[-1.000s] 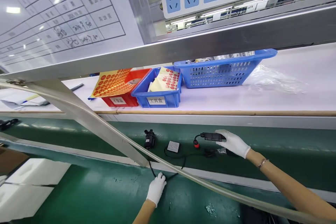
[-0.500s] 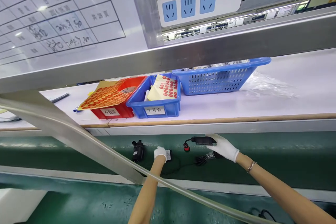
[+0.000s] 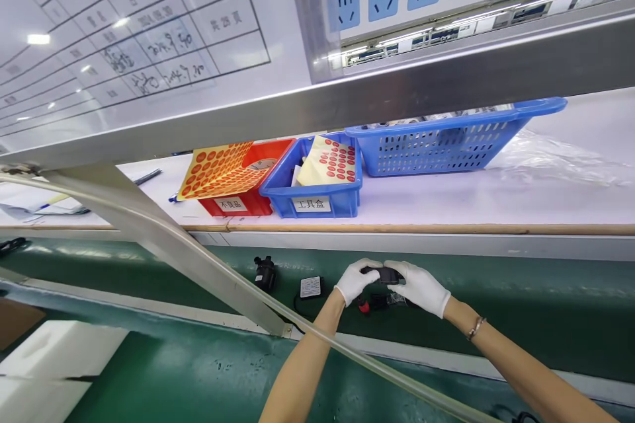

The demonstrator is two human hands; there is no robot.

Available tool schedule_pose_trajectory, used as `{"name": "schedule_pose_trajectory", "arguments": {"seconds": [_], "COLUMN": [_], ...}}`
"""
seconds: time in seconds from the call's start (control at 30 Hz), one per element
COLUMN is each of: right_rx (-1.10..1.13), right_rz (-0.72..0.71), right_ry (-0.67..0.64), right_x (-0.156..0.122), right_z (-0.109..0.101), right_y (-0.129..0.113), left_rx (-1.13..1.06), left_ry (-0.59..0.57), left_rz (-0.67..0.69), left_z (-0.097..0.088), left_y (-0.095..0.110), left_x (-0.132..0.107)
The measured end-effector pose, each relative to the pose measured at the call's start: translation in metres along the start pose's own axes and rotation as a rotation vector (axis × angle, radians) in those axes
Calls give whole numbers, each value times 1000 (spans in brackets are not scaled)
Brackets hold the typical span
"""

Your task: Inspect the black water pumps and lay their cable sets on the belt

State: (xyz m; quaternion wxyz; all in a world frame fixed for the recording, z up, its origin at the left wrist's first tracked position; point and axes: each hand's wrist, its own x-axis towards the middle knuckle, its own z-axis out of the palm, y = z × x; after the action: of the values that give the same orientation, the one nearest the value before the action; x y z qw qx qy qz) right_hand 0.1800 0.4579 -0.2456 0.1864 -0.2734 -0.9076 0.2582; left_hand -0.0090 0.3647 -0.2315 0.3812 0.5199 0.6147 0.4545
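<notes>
Both my gloved hands meet over the green conveyor belt (image 3: 520, 287). My left hand (image 3: 353, 281) and my right hand (image 3: 419, 286) are both closed on a small black elongated device (image 3: 380, 272) held between them. A red-tipped plug (image 3: 364, 307) on a black cable lies just below the hands. To the left on the belt sit a small black box with a white label (image 3: 311, 287) and a small black pump-like part (image 3: 264, 272).
A white shelf (image 3: 496, 195) above the belt carries a red bin (image 3: 248, 201), a blue bin (image 3: 317, 201) with red-dot sticker sheets, and a blue basket (image 3: 446, 139). A slanted metal frame bar (image 3: 163, 241) and clear tube cross the front. White foam blocks (image 3: 54, 360) lie lower left.
My left hand moved from the cable at the belt's front edge, past the labelled box, over to the black device that my right hand holds. The device was drawn in and lowered a little.
</notes>
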Motion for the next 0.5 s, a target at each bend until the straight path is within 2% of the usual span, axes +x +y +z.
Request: {"name": "schedule_pose_trajectory", "arguments": {"seconds": [0.13,0.3,0.37,0.5], "right_rx": [-14,-17,-14,8], "right_rz": [49,77,86,150], "right_ry": [5,-14,-19,-23], "right_x": [4,5,6,11], "right_z": [10,12,14,26], "right_y": [-13,-22,-26,-37], "left_rx": [17,77,112,199], "left_ry": [176,122,154,388], "left_rz": [-81,-99,-113,-192], "left_z": [3,-7,-7,1], "left_y": [-3,5,9,8], "left_x": [1,-6,-8,4]}}
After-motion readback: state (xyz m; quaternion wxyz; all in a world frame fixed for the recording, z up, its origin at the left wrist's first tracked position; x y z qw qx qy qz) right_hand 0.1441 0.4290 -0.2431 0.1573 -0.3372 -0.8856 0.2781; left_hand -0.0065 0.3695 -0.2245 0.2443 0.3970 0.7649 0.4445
